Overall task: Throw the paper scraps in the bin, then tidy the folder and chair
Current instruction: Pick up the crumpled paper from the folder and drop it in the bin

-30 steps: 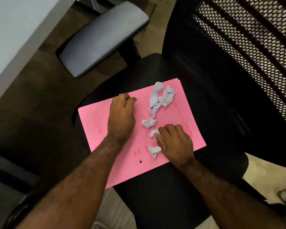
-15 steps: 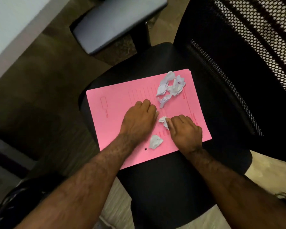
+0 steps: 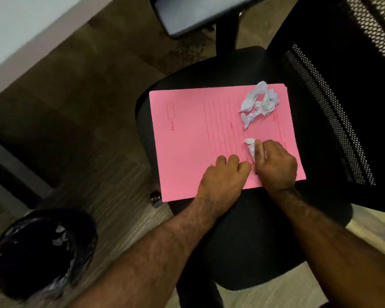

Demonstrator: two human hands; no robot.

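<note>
A pink folder point(image 3: 187, 141) lies flat on the black chair seat point(image 3: 242, 241). A cluster of crumpled white paper scraps point(image 3: 259, 103) sits on its far right corner. My right hand point(image 3: 276, 167) rests on the folder's right side and pinches a small white scrap point(image 3: 251, 146) between thumb and fingers. My left hand point(image 3: 223, 176) is right beside it at the folder's near edge, fingers curled under; the loose scrap that lay there is hidden beneath it. The black lined bin point(image 3: 13, 274) stands on the floor at lower left, with a few white scraps point(image 3: 60, 237) inside.
The chair's mesh backrest point(image 3: 342, 96) rises on the right, and a grey armrest point(image 3: 198, 14) juts out at the top. A white desk edge point(image 3: 20, 41) runs along the upper left. A chair caster point(image 3: 155, 197) sits between seat and bin on the carpet.
My left hand drew back to the folder's near edge, covering the loose scrap. My right hand closed on the small scrap. The view swung left and the bin came into sight.
</note>
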